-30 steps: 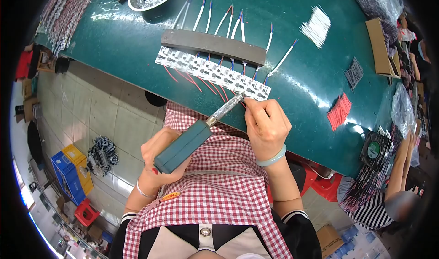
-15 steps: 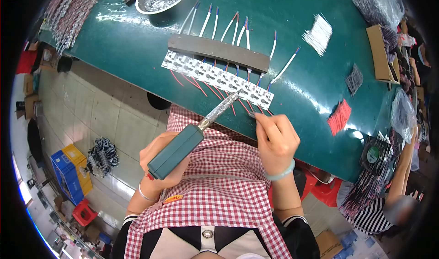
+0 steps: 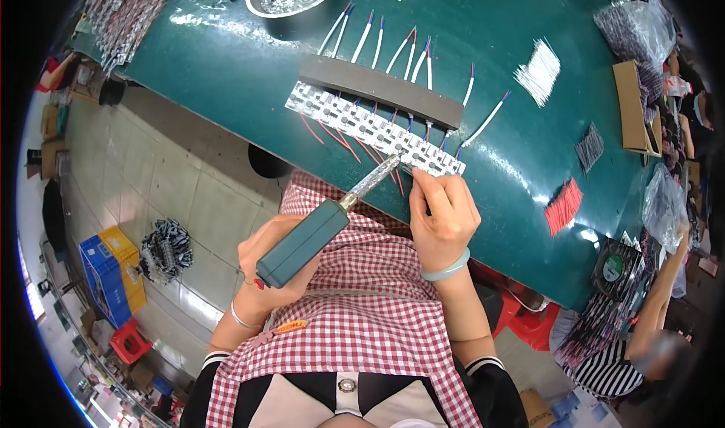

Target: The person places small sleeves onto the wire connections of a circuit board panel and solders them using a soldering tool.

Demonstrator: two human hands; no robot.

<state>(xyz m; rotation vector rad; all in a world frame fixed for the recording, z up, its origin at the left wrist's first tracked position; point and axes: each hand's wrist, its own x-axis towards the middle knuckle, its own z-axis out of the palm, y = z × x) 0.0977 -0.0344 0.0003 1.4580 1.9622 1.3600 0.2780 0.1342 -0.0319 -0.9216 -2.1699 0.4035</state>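
My left hand (image 3: 276, 258) is wrapped round the green handle of a soldering iron (image 3: 306, 241). The iron's foil-covered shaft points up and right, its tip at the white strip of circuit boards (image 3: 362, 127). Close to that tip, my right hand (image 3: 444, 220) is pinched at the strip's lower edge; what its fingertips hold is too small to make out. A dark bar (image 3: 381, 92) lies along the strip's upper side, over several white-sheathed wires (image 3: 362, 39). Thin red wires (image 3: 349, 147) stick out below the strip, and my right hand covers some at the right end.
On the green table (image 3: 226, 73) are a metal bowl (image 3: 291, 9) of silvery bits, and bundles of white wires (image 3: 538, 73), grey pieces (image 3: 589, 148) and red wires (image 3: 564, 207). A cardboard box (image 3: 634, 111) stands right. Another person's arm (image 3: 661, 299) shows at far right.
My right hand has moved up and left, so its fingertips are now at the strip's edge beside the iron tip. The whole view has shifted slightly; the iron tip stays at the strip.
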